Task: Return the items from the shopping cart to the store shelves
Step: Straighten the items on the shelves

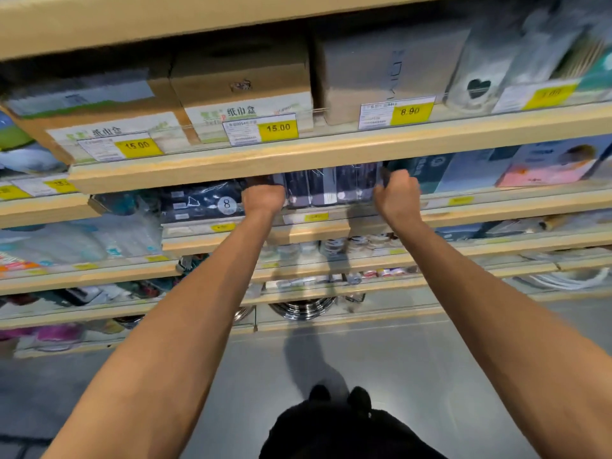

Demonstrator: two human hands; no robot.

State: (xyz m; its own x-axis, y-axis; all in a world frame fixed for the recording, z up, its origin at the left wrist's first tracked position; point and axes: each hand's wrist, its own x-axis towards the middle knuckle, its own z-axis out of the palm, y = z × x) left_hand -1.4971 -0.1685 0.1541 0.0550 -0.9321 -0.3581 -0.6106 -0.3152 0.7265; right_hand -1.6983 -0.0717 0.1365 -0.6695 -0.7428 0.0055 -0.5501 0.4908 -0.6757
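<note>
Reaching up from below, both bare arms stretched to the second wooden shelf [318, 226]. At far left lay clear plastic packs [82, 240] on a lower board; above them two brown tissue boxes [241, 91] stood behind yellow tags reading 15.00. A dark pack marked 8 [202, 202] lay just left of the left hand [263, 197], whose fingers curled round the left end of a dark wrapped pack [331, 188]. That pack sat on the shelf front, partly under the board above. The right hand [397, 193] gripped its right end, fingers curled over the top corner. Further right stood a teal box [430, 170] and a pink and blue box [546, 164]. Below, steel pots [303, 309] were blurred
</note>
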